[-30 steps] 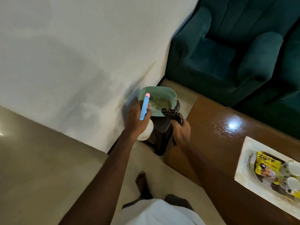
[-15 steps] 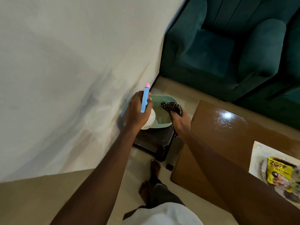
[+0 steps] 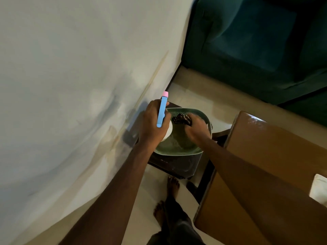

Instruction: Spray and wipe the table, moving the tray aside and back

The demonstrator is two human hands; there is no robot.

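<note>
**Over the green basket (image 3: 187, 151)**

Only a white corner of the tray (image 3: 320, 189) shows on the table (image 3: 265, 156). The left hand (image 3: 152, 125) grips the spray bottle (image 3: 161, 112), its body mostly hidden. The right hand (image 3: 196, 129) clutches a dark cloth (image 3: 180, 119) inside the basket.

Bare left hand (image 3: 150, 127) and right hand (image 3: 196, 129), dark trousers (image 3: 177, 228), bare feet (image 3: 173, 187).

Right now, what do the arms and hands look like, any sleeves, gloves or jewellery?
The left forearm and right forearm are bare, no sleeve in view. The left hand and right hand wear no gloves, watch or ring that shows.
</note>
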